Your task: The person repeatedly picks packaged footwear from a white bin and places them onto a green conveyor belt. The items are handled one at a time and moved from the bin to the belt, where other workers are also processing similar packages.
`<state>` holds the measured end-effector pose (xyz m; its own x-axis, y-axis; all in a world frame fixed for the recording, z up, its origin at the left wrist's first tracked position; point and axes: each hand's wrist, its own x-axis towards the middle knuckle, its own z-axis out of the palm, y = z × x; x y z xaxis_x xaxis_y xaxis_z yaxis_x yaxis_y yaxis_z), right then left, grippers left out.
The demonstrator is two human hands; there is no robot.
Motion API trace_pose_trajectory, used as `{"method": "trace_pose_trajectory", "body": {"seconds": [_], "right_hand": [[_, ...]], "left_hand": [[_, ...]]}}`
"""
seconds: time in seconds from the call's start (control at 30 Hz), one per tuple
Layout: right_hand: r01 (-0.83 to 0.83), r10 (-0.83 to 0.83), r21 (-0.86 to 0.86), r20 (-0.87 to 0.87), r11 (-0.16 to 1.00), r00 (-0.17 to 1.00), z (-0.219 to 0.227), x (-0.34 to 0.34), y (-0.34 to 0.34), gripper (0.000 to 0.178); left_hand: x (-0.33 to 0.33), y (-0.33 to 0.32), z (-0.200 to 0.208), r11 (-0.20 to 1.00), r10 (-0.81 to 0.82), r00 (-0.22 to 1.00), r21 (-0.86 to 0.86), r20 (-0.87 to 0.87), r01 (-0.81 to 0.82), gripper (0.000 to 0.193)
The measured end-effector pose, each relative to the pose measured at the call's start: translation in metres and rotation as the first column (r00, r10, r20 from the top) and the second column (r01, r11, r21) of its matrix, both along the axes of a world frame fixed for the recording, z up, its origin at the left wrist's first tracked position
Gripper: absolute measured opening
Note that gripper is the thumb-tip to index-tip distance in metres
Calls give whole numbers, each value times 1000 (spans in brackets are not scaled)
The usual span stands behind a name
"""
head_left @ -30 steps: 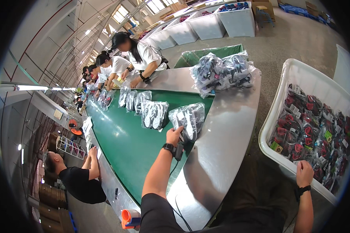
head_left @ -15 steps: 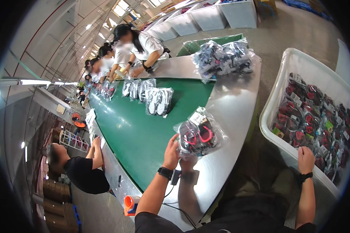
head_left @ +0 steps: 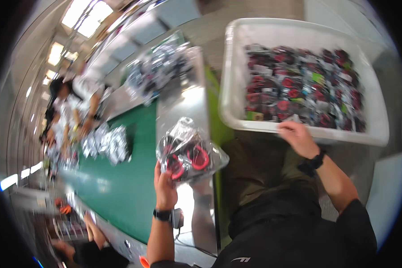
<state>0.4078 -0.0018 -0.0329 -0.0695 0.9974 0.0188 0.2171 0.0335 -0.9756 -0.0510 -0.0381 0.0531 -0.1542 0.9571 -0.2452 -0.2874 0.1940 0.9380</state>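
My left hand [head_left: 165,187] grips the near side of a clear plastic bag [head_left: 190,157] holding what looks like a pair of dark shoes with red-pink rings. The bag is over the metal edge of the work table [head_left: 183,105]. At the near rim of a large white bin [head_left: 250,126], my right hand [head_left: 297,136] has its fingers curled over the edge. Inside the bin lie many similar clear bags of dark and red footwear [head_left: 295,91]. Blur hides the finer detail.
A green belt surface [head_left: 140,187] runs along the table, with silvery bags [head_left: 107,143] on it. More bags [head_left: 158,71] are heaped at the table's far end. Co-workers in white [head_left: 82,96] stand at the far left; one in black [head_left: 98,257] is at lower left. A cable [head_left: 194,248] trails nearby.
The view has swung right toward the white bin. My left hand still holds the bag, now nearer the table's edge. My right hand remains at the bin's rim.
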Motion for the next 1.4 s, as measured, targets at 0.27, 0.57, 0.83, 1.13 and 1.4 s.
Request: {"method": "trace_pose_trajectory", "body": {"seconds": [0.27,0.57,0.83,1.13,1.4], "right_hand": [[-368,115,-191,-736,910,667,41,-74,-38,83],[27,-181,-218,-729,976,660,56,50,-18,64],[727,-737,-245,-461,641,494,28,306,-73,42],[809,-761,207,522,551,384,-30,312,-140,34],[374,-450,253,441,892,776,-9,155,-26,19]], "left_hand": [[138,-13,25,946,-324,944,16,58,324,69],[142,-12,24,808,-585,795,-29,-161,589,56],[93,-14,5,872,-488,831,-97,-266,481,44],[64,-7,4,913,-406,864,-98,-298,396,36],[60,11,16,898,-438,828,-139,-349,417,43]]}}
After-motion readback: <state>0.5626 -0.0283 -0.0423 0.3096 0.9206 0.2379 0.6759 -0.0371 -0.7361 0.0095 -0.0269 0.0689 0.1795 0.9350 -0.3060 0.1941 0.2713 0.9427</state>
